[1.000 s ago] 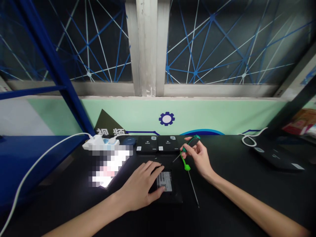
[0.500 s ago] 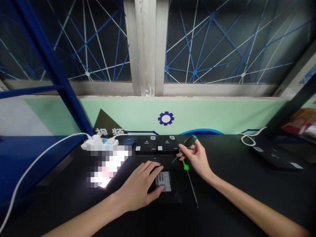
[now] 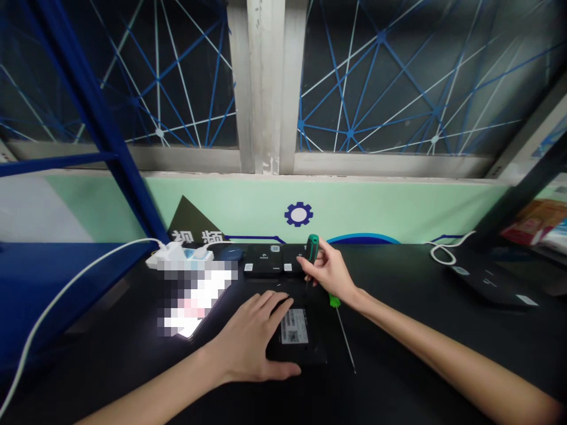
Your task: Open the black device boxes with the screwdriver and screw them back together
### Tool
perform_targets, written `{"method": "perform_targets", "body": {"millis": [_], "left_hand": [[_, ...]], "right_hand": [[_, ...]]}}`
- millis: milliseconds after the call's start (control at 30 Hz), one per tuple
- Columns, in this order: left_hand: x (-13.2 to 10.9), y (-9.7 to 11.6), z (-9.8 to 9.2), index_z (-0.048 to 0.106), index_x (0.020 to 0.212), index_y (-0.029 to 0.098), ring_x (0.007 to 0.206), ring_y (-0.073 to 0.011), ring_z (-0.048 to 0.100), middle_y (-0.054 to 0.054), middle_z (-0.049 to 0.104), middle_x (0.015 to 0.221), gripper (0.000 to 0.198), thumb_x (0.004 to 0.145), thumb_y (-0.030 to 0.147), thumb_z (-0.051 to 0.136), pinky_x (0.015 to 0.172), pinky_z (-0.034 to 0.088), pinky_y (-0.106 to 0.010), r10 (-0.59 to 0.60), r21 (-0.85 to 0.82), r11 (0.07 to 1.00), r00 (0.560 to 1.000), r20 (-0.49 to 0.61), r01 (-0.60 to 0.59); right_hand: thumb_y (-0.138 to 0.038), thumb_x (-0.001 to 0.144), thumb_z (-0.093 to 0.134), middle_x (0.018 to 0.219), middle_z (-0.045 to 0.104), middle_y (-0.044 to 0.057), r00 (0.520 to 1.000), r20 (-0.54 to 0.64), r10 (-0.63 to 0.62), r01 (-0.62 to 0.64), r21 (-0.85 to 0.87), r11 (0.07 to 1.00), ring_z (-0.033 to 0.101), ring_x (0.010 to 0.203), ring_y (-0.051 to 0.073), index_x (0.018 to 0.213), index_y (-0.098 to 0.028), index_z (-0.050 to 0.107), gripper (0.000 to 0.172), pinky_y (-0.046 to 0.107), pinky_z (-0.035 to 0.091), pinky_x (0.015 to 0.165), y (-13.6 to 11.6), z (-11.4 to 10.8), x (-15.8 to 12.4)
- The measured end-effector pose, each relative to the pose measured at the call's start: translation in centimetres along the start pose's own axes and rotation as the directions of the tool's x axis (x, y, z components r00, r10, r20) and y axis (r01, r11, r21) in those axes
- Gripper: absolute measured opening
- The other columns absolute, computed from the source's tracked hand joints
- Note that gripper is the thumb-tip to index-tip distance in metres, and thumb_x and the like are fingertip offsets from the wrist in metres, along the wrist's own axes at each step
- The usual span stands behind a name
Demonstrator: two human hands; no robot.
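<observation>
- The black table fills the lower half of the scene, running up to a pale green wall under a window; everything below is placed relative to the black device on it.
- The black device lies flat in the middle of the table, right in front of the person, a white label facing up.
- The left hand lies open and flat, fingers spread, pressing on the device's left part, thumb along its near edge.
- The right hand hovers just behind the device's far right corner, its fingers closed round a screwdriver.
- The screwdriver stands nearly upright in that hand, green-and-black handle at the top, thin shaft pointing down at the device's far edge; whether the tip touches, I cannot tell.
- A phone with a lit, blurred screen lies just left of the device.
- Two small black boxes sit side by side behind the device, by the wall.
- A white power strip with a white cable sits behind and left of the device.
- A second screwdriver, with a green handle, lies flat just right of the device, partly under the right wrist.
</observation>
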State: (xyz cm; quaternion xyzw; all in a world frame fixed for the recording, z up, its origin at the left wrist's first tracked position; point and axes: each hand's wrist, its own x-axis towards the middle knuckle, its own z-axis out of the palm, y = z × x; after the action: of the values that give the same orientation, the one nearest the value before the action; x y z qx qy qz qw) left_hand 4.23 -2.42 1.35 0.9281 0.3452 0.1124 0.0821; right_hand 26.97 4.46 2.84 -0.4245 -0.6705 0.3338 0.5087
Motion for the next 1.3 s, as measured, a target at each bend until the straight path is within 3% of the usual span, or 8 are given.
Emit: {"method": "perform_targets", "body": {"millis": [267,467,533,633,733,1033,1300], "left_hand": [[0.0,-0.3,0.1,0.041,0.149,0.023,0.133,-0.0412,0.044,-0.014,0.048,0.146,0.099,0.069,0.074,0.069,0.112,0.033,-0.06,0.003,-0.045,0.999,1.0,-0.007,-0.003],[-0.1,-0.4,0.5,0.039,0.15,0.022,0.134,-0.0419,0.041,-0.015,0.045,0.147,0.1,0.071,0.077,0.066,0.112,0.031,-0.062,-0.026,-0.047,0.999,1.0,0.001,0.026],[-0.1,-0.3,0.7,0.039,0.15,0.022,0.134,-0.0417,0.042,-0.016,0.046,0.146,0.1,0.072,0.077,0.066,0.111,0.032,-0.061,-0.039,-0.047,0.998,0.999,-0.005,0.039],[-0.1,-0.2,0.8,0.038,0.15,0.023,0.134,-0.0407,0.042,-0.015,0.045,0.147,0.097,0.073,0.075,0.066,0.111,0.034,-0.06,-0.058,-0.048,0.997,0.998,-0.035,0.056],[-0.1,-0.2,0.9,0.038,0.15,0.024,0.134,-0.0405,0.042,-0.015,0.044,0.147,0.098,0.071,0.075,0.067,0.111,0.033,-0.06,-0.083,-0.058,0.995,0.996,-0.02,0.081],[-0.1,-0.4,0.7,0.038,0.15,0.025,0.133,-0.0409,0.043,-0.013,0.044,0.146,0.103,0.064,0.068,0.076,0.113,0.031,-0.06,-0.075,-0.081,0.994,0.996,-0.037,0.072],[0.0,-0.8,1.3,0.03,0.154,0.024,0.136,-0.0417,0.039,-0.015,0.041,0.149,0.107,0.067,0.068,0.073,0.114,0.028,-0.062,-0.078,-0.084,0.993,0.997,-0.006,0.078]], "right_hand": [[-0.042,0.079,0.074,0.051,0.059,-0.008,0.991,0.059,0.116,-0.124,0.162,0.979,0.056,0.038,0.011,0.089,-0.023,0.048,0.033,0.019,0.045,0.038,0.9,1.1,0.9],[-0.037,0.08,0.073,0.058,0.061,-0.004,0.99,0.06,0.128,-0.142,0.46,0.876,0.057,0.047,0.011,0.078,-0.021,0.051,0.027,0.023,0.051,0.05,-1.3,0.0,2.0],[-0.035,0.082,0.069,0.053,0.054,-0.006,0.976,0.123,0.181,-0.219,0.553,0.804,0.049,0.043,0.008,0.071,-0.02,0.049,0.028,0.02,0.045,0.045,-2.1,0.0,2.7],[-0.035,0.081,0.068,0.042,0.031,-0.011,0.932,0.247,0.266,-0.363,0.613,0.702,0.023,0.036,0.004,0.06,-0.021,0.04,0.037,0.017,0.023,0.035,-2.7,0.5,3.7],[-0.035,0.08,0.067,0.04,0.021,-0.013,0.921,0.26,0.29,-0.389,0.627,0.675,0.011,0.037,0.003,0.056,-0.022,0.033,0.044,0.017,0.011,0.034,-2.5,1.2,4.4],[-0.031,0.079,0.064,0.041,0.017,-0.014,0.926,0.151,0.347,-0.345,0.713,0.611,0.008,0.037,0.004,0.059,-0.024,0.027,0.043,0.016,0.009,0.032,-0.6,0.9,4.7],[-0.024,0.082,0.06,0.041,0.019,-0.014,0.891,0.181,0.417,-0.393,0.768,0.506,0.008,0.036,0.004,0.06,-0.023,0.032,0.036,0.015,0.011,0.03,0.3,0.7,5.3]]}}
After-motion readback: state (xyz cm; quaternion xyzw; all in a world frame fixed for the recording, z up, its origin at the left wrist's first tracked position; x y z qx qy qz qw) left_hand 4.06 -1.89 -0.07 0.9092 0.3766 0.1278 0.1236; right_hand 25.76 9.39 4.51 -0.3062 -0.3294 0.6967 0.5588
